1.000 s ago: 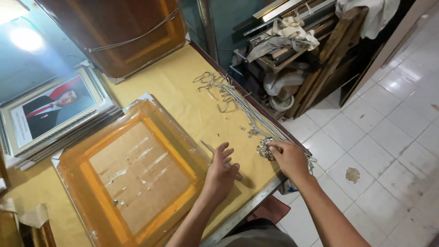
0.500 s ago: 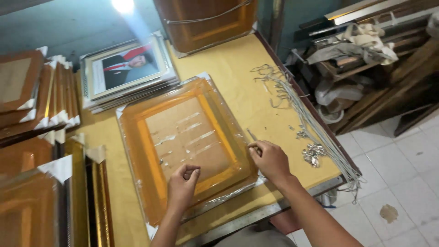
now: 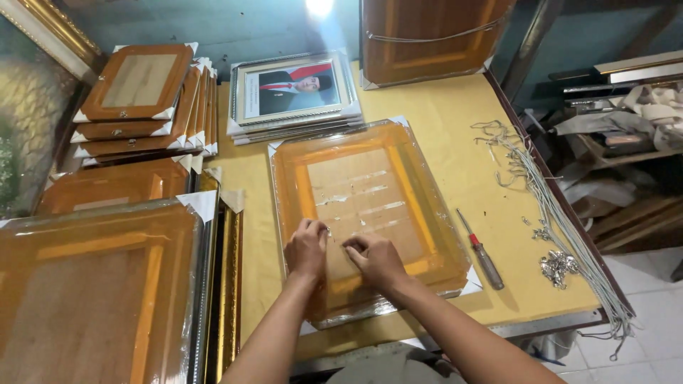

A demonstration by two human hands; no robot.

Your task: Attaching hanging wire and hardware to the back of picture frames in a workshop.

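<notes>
The wrapped frame [image 3: 370,213] lay face down at the centre of the picture, on the yellow table [image 3: 455,114], its brown backing board showing through orange film. I had both hands on the lower middle of that backing. My left hand [image 3: 307,249] pressed down with fingers curled, knuckles up; my right hand [image 3: 376,257] sat just beside it, almost touching, fingers bent and pinched together at a small spot on the board. Whether anything was caught between those fingertips I could not tell.

To the right of the frame, a screwdriver [image 3: 481,250] with a red collar lay on the table, apart from the frame's edge. Further right, a small heap of metal hangers [image 3: 558,266] rested near a bundle of grey cords [image 3: 562,220] that ran along the table's right edge.

Above the frame, in the upper middle, a framed portrait [image 3: 293,89] topped a short stack. A dark wooden panel [image 3: 427,35] stood at the top edge. In the upper left, a stack of frames [image 3: 139,92] with white corner guards lay fanned out, and more film-wrapped frames [image 3: 92,284] filled the lower left.
</notes>
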